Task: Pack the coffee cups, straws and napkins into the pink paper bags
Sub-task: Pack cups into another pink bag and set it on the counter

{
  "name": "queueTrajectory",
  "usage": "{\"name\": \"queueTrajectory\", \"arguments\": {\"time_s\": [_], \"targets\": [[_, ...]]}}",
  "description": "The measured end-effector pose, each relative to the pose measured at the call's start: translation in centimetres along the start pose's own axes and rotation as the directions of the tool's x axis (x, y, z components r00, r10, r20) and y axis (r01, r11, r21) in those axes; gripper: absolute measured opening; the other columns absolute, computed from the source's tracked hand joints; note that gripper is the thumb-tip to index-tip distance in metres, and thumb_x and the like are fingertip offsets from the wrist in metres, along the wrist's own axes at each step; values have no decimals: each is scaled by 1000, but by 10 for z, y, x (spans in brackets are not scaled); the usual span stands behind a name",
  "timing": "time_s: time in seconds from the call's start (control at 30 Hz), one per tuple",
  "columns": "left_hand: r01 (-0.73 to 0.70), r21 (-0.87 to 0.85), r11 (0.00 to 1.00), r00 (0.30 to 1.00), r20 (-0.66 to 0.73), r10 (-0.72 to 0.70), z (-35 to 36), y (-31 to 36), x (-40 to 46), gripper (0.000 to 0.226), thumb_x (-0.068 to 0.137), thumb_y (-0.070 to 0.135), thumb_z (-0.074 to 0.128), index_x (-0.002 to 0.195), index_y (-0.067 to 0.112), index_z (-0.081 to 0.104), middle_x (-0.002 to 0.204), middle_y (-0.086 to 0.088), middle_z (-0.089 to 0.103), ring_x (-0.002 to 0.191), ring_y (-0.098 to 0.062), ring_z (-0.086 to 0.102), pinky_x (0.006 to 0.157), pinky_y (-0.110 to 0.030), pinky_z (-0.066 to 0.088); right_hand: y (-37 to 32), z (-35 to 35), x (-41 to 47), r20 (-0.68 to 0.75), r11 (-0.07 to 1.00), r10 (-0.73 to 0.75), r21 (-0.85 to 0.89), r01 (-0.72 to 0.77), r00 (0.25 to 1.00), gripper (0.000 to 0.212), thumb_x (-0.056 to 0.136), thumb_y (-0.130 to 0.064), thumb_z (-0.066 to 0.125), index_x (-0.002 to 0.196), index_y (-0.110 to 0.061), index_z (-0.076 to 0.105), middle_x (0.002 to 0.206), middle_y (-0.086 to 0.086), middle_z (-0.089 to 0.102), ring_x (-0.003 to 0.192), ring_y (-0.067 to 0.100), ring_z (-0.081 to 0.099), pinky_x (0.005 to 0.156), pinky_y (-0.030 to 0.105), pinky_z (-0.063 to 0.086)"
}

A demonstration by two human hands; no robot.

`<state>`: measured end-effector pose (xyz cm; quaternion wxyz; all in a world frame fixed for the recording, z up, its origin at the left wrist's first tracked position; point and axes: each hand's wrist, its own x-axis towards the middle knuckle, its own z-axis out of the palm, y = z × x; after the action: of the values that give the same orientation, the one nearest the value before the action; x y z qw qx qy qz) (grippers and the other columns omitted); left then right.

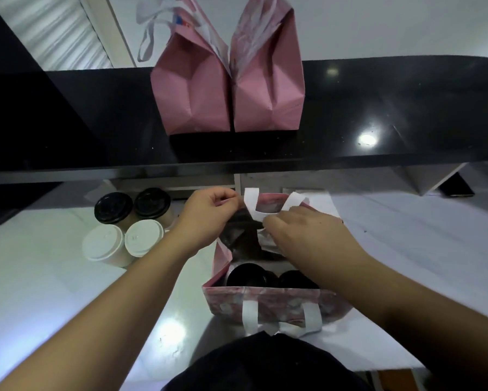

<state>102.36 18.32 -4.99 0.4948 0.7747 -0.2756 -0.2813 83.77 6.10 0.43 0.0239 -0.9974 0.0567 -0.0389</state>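
Note:
An open pink paper bag (265,301) with white handles stands on the white counter right in front of me. Inside it I see two black-lidded cups (247,276). My left hand (206,218) pinches the bag's far rim at its left side. My right hand (302,232) grips the far rim beside the white far handle (252,206). To the left of the bag stand two black-lidded cups (113,208) and two white-lidded cups (103,243). Straws and napkins are not visible.
Two closed pink paper bags (228,88) stand side by side on the raised black ledge (378,114) behind the counter. The white counter (53,292) extends left and right. A dark device (457,186) lies under the ledge at far right.

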Motion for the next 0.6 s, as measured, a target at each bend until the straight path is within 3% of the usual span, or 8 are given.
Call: {"name": "queueTrajectory", "arguments": {"time_s": [0.1,0.17,0.23,0.4,0.47,0.6], "targets": [[-24,23,999,1000,-9,25,0,1,1,13,96,38,70,89,39,80,85,12,78,82,-9,75,78,-41,65,-8,11,2,174,997,-60,61,50,983,19,96,-22,66,115,-21,66,106,2,68,98,24,64,74,34,51],[-22,24,999,1000,-6,23,1,0,1,12,96,41,70,89,40,80,86,13,78,84,-10,75,79,-42,65,-10,21,3,346,989,-51,145,1,937,16,102,-28,56,110,-21,68,100,0,68,94,22,65,78,32,52],[-28,46,999,1000,-4,29,2,0,2,11,98,41,70,91,42,79,88,16,77,85,-8,74,80,-42,66,-13,29,3,426,971,-71,235,-35,902,19,101,-29,56,103,-20,73,95,-2,71,87,19,65,79,37,55],[-86,108,990,996,-30,89,4,3,0,16,100,39,68,90,51,74,89,26,72,86,10,63,68,-27,55,-14,38,7,673,959,-84,254,-124,735,28,98,-27,53,98,-13,77,96,6,73,86,26,66,81,41,57],[-90,115,989,995,-27,93,4,5,-2,16,100,39,68,90,51,74,89,27,72,86,11,63,69,-26,56,-11,35,9,694,941,-58,277,-191,718,31,102,-28,49,107,-14,76,108,4,72,95,26,66,86,40,55],[-101,90,991,995,6,101,0,6,-5,14,97,35,72,90,46,76,88,21,75,86,3,69,75,-29,62,0,10,5,596,890,31,349,-293,803,35,105,-21,47,133,-28,66,128,-10,68,111,11,63,99,30,52]]}}
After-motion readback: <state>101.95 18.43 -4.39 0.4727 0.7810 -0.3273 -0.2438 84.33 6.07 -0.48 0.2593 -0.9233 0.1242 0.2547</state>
